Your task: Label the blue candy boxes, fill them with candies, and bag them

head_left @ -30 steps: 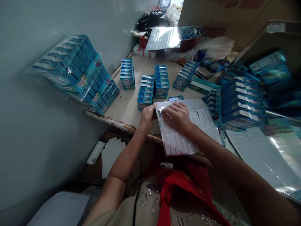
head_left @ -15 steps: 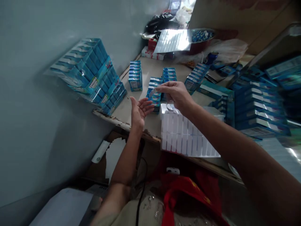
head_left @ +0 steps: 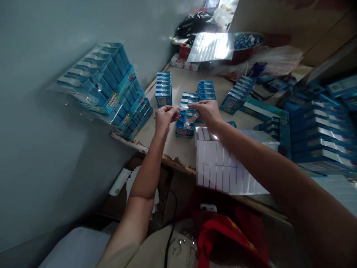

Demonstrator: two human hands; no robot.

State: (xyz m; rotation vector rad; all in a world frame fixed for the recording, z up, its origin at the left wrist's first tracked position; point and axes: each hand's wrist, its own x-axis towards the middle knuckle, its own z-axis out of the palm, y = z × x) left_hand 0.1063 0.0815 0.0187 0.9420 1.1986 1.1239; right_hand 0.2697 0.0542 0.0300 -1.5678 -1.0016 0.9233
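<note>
Worktop [head_left: 170, 145]: bare strip at front between wrapped stack [head_left: 108, 93] and front box row [head_left: 184, 131]. Second gap lies between rear box row [head_left: 206, 91] and slanted box row [head_left: 237, 93]. Right side obstructed: sheet of white strips [head_left: 213, 164], right forearm [head_left: 251, 158] above it.

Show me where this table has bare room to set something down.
Bare table shows in front of the middle boxes, between the left forearm and sticker sheet. Another patch lies behind those boxes, toward the patterned package. The right side is crowded with large boxes.
</note>
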